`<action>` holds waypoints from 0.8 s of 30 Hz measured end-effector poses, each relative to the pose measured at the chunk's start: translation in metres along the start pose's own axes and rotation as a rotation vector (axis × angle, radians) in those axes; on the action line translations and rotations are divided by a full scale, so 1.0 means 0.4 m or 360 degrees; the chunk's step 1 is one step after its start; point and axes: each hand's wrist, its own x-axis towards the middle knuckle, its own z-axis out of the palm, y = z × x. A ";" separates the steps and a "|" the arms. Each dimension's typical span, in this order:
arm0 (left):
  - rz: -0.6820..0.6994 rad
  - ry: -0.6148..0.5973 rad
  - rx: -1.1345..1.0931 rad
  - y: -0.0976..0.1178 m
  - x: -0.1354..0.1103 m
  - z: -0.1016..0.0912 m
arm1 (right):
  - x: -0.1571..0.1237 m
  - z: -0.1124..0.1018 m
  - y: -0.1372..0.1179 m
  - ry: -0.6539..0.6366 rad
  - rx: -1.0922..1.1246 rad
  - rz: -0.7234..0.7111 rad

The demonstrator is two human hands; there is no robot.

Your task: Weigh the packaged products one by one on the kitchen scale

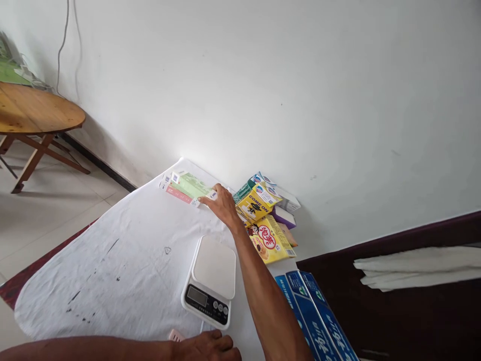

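Green cardboard box point(190, 186) lies beyond the scale point(210, 281) at the far edge of the cloth point(112, 271). The right hand point(222, 204) is stretched almost flat on its near end, any grip beneath hidden. The left hand point(210, 346) rests half-curled before the scale, its contents unclear. A push rather than a pinch could slide the box off that edge, or the forearm could knock the scale.

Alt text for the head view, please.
The right hand touches the end of a flat green box on a white-clothed table; a kitchen scale sits nearer, the left hand beside it, colourful boxes piled by the wall.
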 end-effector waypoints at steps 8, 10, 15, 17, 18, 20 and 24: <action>0.0047 -0.0065 -0.0099 0.020 -0.007 -0.137 | -0.437 -0.050 0.089 0.0115 0.0254 0.0201; 0.0040 -0.0141 -0.0135 0.022 -0.006 -0.148 | -0.517 -0.036 0.096 0.0141 0.0271 0.0287; 0.0008 -0.0273 -0.0191 0.026 0.002 -0.162 | -0.602 0.015 0.093 0.0234 0.0243 0.0398; -0.0005 -0.0309 -0.0193 0.026 0.004 -0.168 | -0.605 0.023 0.090 0.0211 0.0202 0.0382; -0.0010 -0.0320 -0.0195 0.027 0.005 -0.170 | -0.604 0.023 0.088 0.0198 0.0176 0.0369; -0.0025 -0.0333 -0.0215 0.026 0.004 -0.171 | -0.598 0.014 0.080 0.0211 0.0128 0.0346; -0.0078 -0.0365 -0.0304 0.025 0.000 -0.169 | -0.571 -0.007 0.044 0.0298 0.0076 0.0260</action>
